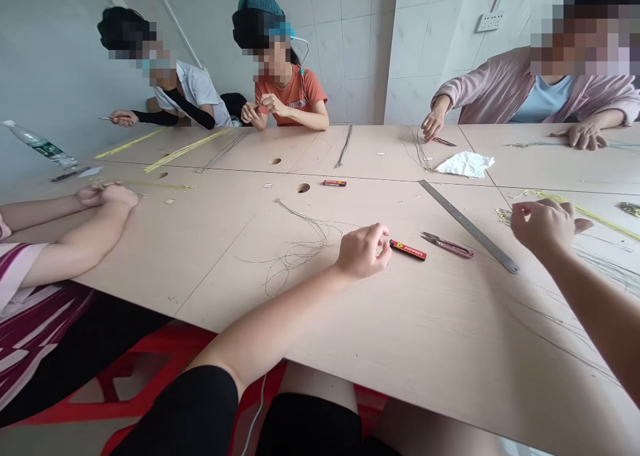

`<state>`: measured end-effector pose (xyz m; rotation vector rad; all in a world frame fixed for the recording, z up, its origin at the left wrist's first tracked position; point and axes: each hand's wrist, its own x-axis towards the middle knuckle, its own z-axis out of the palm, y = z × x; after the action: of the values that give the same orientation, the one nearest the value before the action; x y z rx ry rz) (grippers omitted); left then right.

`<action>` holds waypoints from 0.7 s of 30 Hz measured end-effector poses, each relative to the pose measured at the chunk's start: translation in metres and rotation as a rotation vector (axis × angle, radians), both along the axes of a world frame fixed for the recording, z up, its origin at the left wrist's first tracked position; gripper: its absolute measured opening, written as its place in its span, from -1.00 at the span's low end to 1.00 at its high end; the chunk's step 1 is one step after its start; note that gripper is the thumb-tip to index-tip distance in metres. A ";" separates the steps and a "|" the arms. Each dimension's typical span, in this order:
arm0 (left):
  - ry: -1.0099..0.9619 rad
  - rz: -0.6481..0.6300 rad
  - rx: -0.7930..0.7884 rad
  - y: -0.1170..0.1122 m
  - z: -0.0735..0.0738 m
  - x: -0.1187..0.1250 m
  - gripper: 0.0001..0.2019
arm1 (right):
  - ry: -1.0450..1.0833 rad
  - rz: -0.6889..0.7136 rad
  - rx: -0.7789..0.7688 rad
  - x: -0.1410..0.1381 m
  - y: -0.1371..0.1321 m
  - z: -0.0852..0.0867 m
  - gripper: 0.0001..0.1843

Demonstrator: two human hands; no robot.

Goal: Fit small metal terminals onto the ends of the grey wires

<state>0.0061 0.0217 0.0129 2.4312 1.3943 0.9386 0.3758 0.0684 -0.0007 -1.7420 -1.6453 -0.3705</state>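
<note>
My left hand (364,251) is closed, its fingers curled, just above the table beside the left end of a small red and black lighter-like case (408,250). Anything between its fingertips is too small to make out. On the right, my right hand (545,226) has its thumb and forefinger drawn together near a bunch of gold chain (504,216); what they may pinch is hidden. Between my hands lie thread snips (447,244) with pinkish handles and a long steel ruler (467,225). Thin loose chains (305,243) fan out left of my left hand.
A person's forearms (75,243) rest at the left. Three people sit across the table (350,323). Yellow strands (185,151), a white crumpled tissue (466,165), another red case (335,183) and a round hole (303,188) are farther back. More strands (607,273) lie right.
</note>
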 end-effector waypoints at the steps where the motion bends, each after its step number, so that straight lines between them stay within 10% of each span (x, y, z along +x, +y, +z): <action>1: 0.097 0.029 0.013 0.002 0.004 -0.003 -0.85 | 0.025 -0.036 -0.021 -0.013 -0.005 0.003 -0.74; 10: 0.424 0.002 -0.199 -0.005 0.008 -0.089 -0.62 | -0.068 0.378 0.022 -0.137 -0.081 0.041 -0.79; 21: 0.490 0.194 -0.360 -0.037 0.027 -0.263 -0.57 | 0.004 0.644 -0.041 -0.167 -0.104 0.025 -0.78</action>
<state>-0.2571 -0.0151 0.0403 2.3568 1.7916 0.0845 0.2083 -0.0357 0.0247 -1.1425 -2.1027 -0.0268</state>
